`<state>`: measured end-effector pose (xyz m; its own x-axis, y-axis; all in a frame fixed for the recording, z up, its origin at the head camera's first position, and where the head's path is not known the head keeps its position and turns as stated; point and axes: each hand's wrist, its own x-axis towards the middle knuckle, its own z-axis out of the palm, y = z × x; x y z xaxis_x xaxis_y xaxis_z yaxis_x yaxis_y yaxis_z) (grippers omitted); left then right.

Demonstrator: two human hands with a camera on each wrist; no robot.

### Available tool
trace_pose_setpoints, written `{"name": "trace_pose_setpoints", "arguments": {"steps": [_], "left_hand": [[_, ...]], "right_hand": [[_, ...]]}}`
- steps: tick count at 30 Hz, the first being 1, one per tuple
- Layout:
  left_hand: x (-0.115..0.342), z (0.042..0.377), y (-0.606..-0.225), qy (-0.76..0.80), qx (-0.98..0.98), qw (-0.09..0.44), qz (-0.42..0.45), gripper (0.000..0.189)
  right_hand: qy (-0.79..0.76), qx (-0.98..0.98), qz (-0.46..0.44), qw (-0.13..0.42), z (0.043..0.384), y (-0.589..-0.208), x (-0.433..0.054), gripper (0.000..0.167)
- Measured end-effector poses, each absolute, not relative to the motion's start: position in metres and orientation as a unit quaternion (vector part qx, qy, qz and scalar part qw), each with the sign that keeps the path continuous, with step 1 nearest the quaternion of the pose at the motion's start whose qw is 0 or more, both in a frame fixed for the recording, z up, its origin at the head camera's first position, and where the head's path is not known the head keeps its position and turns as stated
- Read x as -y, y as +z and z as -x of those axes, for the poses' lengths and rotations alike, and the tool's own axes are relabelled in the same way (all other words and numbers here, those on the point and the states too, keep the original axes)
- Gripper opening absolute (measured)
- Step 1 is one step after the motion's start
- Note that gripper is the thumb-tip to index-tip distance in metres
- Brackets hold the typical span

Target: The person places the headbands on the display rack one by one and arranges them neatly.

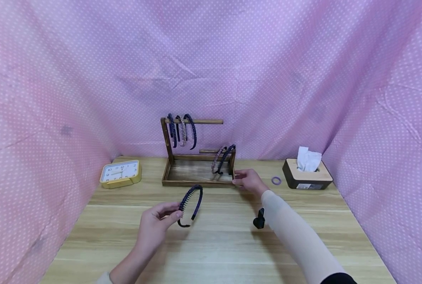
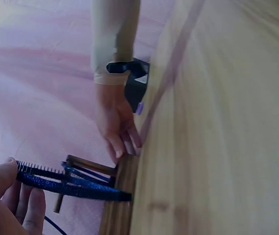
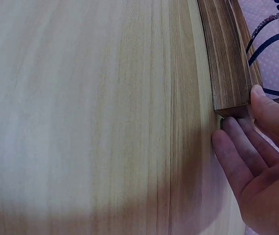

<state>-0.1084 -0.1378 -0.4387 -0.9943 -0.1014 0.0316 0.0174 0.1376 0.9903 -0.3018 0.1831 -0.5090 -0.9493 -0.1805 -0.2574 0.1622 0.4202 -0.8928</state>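
Note:
My left hand [image 1: 155, 223] pinches a dark blue toothed headband [image 1: 185, 198] between thumb and fingers, raised in front of a brown wooden stand [image 1: 196, 184]. In the left wrist view, the headband [image 2: 71, 187] has a glittery band and a row of fine teeth. At the stand's right front corner, my right hand [image 1: 249, 181] grips the tray wall. The right wrist view has its thumb on the wall and its fingers at the outer side. Several headbands [image 1: 194, 134] hang from the upper bar; a pinkish headband [image 1: 215, 161] and a dark headband [image 1: 226, 157] hang on the lower bar.
A yellow-framed clock [image 1: 121, 173] lies left of the stand. To the right are a purple ring [image 1: 276, 180] and a tissue box [image 1: 307, 179] with a tissue sticking out. Pink dotted cloth [image 1: 267, 79] surrounds the wooden table [image 1: 225, 244] at the back and sides.

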Motion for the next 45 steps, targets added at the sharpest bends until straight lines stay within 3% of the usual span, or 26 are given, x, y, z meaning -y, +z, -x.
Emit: {"name": "trace_pose_setpoints", "arguments": {"steps": [17,27,45], "left_hand": [[0.131,0.176,-0.416,-0.638,0.767,0.062,-0.031,0.035],[0.121,0.22,-0.423,-0.616,0.783,0.089,-0.015,0.032],[0.092,0.266,-0.43,-0.576,0.808,0.124,0.012,0.029]], "right_hand": [[-0.553,-0.818,0.007,0.159,0.302,-0.512,-0.186,0.055],[-0.552,-0.819,0.009,0.153,0.3,-0.511,-0.185,0.052],[-0.559,-0.813,-0.002,0.161,0.306,-0.516,-0.187,0.053]]}}
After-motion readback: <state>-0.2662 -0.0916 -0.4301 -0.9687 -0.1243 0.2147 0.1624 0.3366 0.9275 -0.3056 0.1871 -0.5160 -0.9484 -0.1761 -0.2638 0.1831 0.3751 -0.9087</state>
